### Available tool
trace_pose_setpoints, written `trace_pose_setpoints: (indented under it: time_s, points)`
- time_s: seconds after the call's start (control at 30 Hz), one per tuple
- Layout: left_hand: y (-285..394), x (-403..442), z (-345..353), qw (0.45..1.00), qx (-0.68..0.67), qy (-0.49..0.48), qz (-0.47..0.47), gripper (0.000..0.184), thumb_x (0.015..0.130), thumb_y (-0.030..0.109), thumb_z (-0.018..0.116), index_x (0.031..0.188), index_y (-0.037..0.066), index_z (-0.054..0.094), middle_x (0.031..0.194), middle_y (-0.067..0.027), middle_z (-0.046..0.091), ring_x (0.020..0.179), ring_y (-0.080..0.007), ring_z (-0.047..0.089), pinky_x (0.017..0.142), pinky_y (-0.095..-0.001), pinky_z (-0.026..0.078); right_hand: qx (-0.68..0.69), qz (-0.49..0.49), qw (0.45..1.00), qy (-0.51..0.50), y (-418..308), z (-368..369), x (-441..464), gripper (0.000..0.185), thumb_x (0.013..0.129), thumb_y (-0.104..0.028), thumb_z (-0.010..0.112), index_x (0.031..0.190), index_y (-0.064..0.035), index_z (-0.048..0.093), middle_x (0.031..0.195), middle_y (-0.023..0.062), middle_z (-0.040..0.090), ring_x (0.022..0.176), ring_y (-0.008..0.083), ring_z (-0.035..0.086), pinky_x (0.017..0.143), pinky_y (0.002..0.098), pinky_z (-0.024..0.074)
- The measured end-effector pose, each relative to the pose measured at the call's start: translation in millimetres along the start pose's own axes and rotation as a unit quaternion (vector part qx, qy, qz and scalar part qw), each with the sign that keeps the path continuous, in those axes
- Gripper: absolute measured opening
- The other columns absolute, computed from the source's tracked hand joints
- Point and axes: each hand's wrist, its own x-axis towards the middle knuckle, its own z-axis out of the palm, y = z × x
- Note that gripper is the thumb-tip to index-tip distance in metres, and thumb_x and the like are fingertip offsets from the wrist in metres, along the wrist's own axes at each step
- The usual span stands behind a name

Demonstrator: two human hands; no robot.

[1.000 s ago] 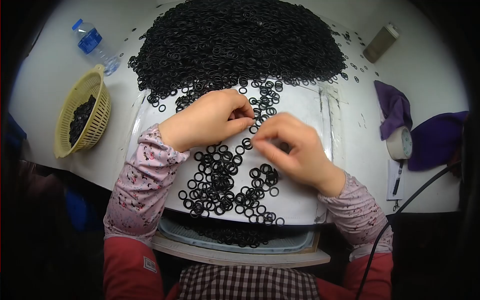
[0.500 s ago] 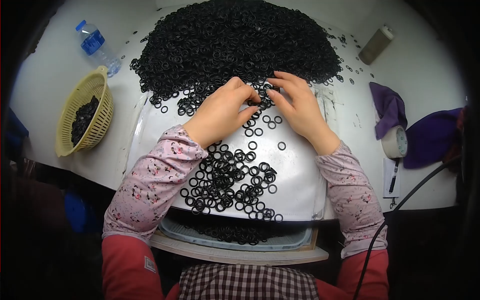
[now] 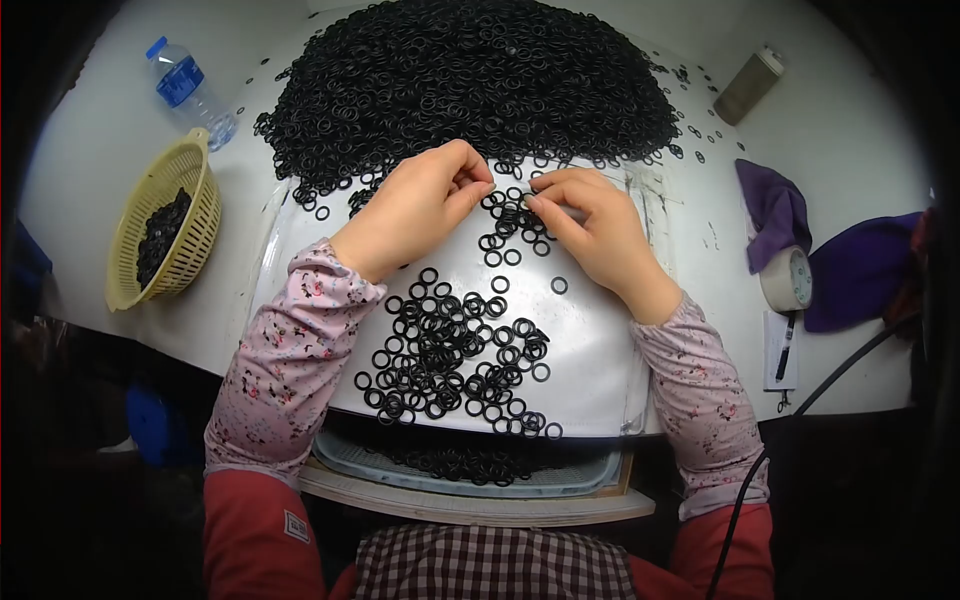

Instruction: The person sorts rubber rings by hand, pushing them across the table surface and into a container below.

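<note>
Above a small cluster of black rubber rings, both hands work close together on a white sheet. To the left of that cluster is my left hand, thumb and forefinger pinched; whatever lies between the tips is too small to make out. On the cluster's right edge, my right hand has its thumb and forefinger drawn together by the rings, their hold likewise unclear. A big heap of black rings rises beyond the hands. Nearer my body lies a looser group of rings.
Leftward stand a yellow basket with dark pieces inside and a water bottle. At right are a greenish bottle, purple cloth, a tape roll, a pen and a black cable. Below the edge, a tray holds rings.
My left hand has shifted left, away from the right hand, uncovering more of the small ring cluster. My right hand has moved slightly down, and its fingers have drawn closer together.
</note>
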Motion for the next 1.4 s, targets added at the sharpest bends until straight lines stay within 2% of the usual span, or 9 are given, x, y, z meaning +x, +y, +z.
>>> trace_pose_setpoints:
  time_s: [0.13, 0.43, 0.5, 0.6, 0.67, 0.8, 1.03, 1.3, 1.4]
  points:
    - [1, 0, -6, 0.998, 0.057, 0.013, 0.038, 0.016, 0.095, 0.011, 0.073, 0.104, -0.001, 0.068, 0.092, -0.0043, 0.069, 0.083, -0.0123, 0.066, 0.076, -0.0275, 0.056, -0.065, -0.052, 0.997, 0.005, -12, -9, -12, 0.015, 0.083, -0.015, 0.082, 0.093, -0.0058, 0.075, 0.098, 0.0078, 0.069, 0.100, 0.0271, 0.060, 0.090, 0.0378, 0.0490]
    - [8, 1, -13, 0.999, -0.012, 0.034, -0.021, 0.018, 0.087, 0.011, 0.082, 0.093, 0.000, 0.070, 0.086, -0.0054, 0.072, 0.080, -0.0116, 0.069, 0.072, -0.0250, 0.056, 0.064, -0.089, 0.978, -0.176, -42, 11, -31, 0.015, 0.081, -0.016, 0.084, 0.087, -0.0084, 0.072, 0.091, 0.0039, 0.064, 0.084, 0.0230, 0.062, 0.078, 0.0370, 0.0510]
    - [11, 0, -15, 0.999, -0.001, 0.022, -0.035, 0.018, 0.087, 0.011, 0.082, 0.092, 0.000, 0.070, 0.084, -0.0059, 0.073, 0.079, -0.0114, 0.069, 0.071, -0.0253, 0.057, 0.109, -0.010, 0.970, -0.216, -46, 8, -34, 0.016, 0.081, -0.015, 0.083, 0.090, -0.0072, 0.073, 0.092, 0.0052, 0.065, 0.085, 0.0229, 0.063, 0.076, 0.0360, 0.0517]
    - [12, 1, -16, 0.999, 0.006, 0.002, -0.040, 0.017, 0.087, 0.011, 0.082, 0.092, -0.001, 0.071, 0.083, -0.0065, 0.073, 0.078, -0.0114, 0.069, 0.071, -0.0255, 0.057, 0.049, -0.017, 0.997, -0.064, -42, 12, -24, 0.018, 0.083, -0.015, 0.083, 0.095, -0.0061, 0.074, 0.093, 0.0064, 0.065, 0.084, 0.0230, 0.062, 0.073, 0.0343, 0.0523]
    - [13, 0, -15, 0.999, 0.005, -0.012, -0.035, 0.016, 0.088, 0.011, 0.080, 0.092, -0.001, 0.071, 0.083, -0.0067, 0.074, 0.078, -0.0114, 0.069, 0.072, -0.0258, 0.057, -0.055, -0.135, 0.989, 0.020, -26, 15, -15, 0.018, 0.084, -0.016, 0.082, 0.097, -0.0055, 0.074, 0.090, 0.0064, 0.063, 0.082, 0.0217, 0.060, 0.067, 0.0328, 0.0511]
    - [16, -2, -18, 0.998, 0.019, -0.044, -0.030, 0.015, 0.092, 0.013, 0.075, 0.095, -0.002, 0.072, 0.084, -0.0072, 0.074, 0.078, -0.0115, 0.068, 0.071, -0.0271, 0.055, 0.021, 0.007, 0.994, -0.105, -26, 0, -23, 0.016, 0.084, -0.017, 0.083, 0.087, -0.0044, 0.073, 0.087, 0.0064, 0.061, 0.080, 0.0206, 0.059, 0.065, 0.0317, 0.0498]
    - [13, -5, -21, 0.991, 0.037, -0.129, -0.019, 0.016, 0.096, 0.015, 0.070, 0.098, -0.001, 0.070, 0.091, -0.0094, 0.074, 0.079, -0.0152, 0.067, 0.073, -0.0297, 0.054, -0.031, -0.082, 0.996, -0.010, -14, 2, -15, 0.020, 0.086, -0.019, 0.082, 0.080, -0.0039, 0.071, 0.087, 0.0072, 0.064, 0.085, 0.0223, 0.060, 0.072, 0.0343, 0.0507]
    - [31, -10, -22, 0.961, -0.061, -0.271, -0.019, 0.020, 0.096, 0.018, 0.073, 0.103, 0.000, 0.068, 0.090, -0.0071, 0.073, 0.082, -0.0142, 0.070, 0.073, -0.0279, 0.056, -0.057, -0.059, 0.995, 0.058, 8, 6, 0, 0.020, 0.090, -0.018, 0.077, 0.081, -0.0009, 0.073, 0.092, 0.0094, 0.068, 0.093, 0.0253, 0.062, 0.078, 0.0344, 0.0522]
    - [26, -9, -21, 0.963, -0.082, -0.257, -0.017, 0.020, 0.097, 0.019, 0.072, 0.105, 0.001, 0.069, 0.090, -0.0050, 0.073, 0.079, -0.0116, 0.070, 0.071, -0.0255, 0.055, -0.001, 0.063, 0.998, -0.010, -3, -4, -5, 0.018, 0.093, -0.020, 0.074, 0.090, -0.0019, 0.077, 0.099, 0.0098, 0.071, 0.096, 0.0244, 0.063, 0.077, 0.0302, 0.0541]
